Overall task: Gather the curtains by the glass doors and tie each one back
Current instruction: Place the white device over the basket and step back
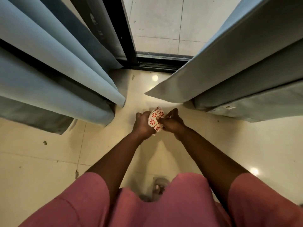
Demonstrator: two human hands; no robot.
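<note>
Hidden in part: the white cloth strip printed with red flowers [155, 119], bunched between both hands so that its length and ends cannot be made out. Left hand [142, 124] curled round the strip's left side, fingers tucked under and out of sight. Right hand [172, 121] pinching the strip's right edge, fingertips blurred. Both held out in front of the body, above the glossy cream tiled floor [49, 161], in the gap between the two curtains.

Cut off by the frame: the blue-grey pleated curtain on the left [54, 68], hanging loose in deep folds, top unseen, hem just above the floor. Likewise the paler grey-blue curtain on the right [246, 66], hanging loose too, one pointed corner jutting toward the middle, a small white label near its hem too small to read. Neither tied.

Between them, the black-framed glass door [129, 38] with its bottom track, pale paving beyond the pane. Below, a pink garment [180, 202] filling the lower frame, hiding most of the feet; one grey sandal [159, 185] blurred. A wedge of bare floor left open from the hands to the door track, narrowing between the two hems.
</note>
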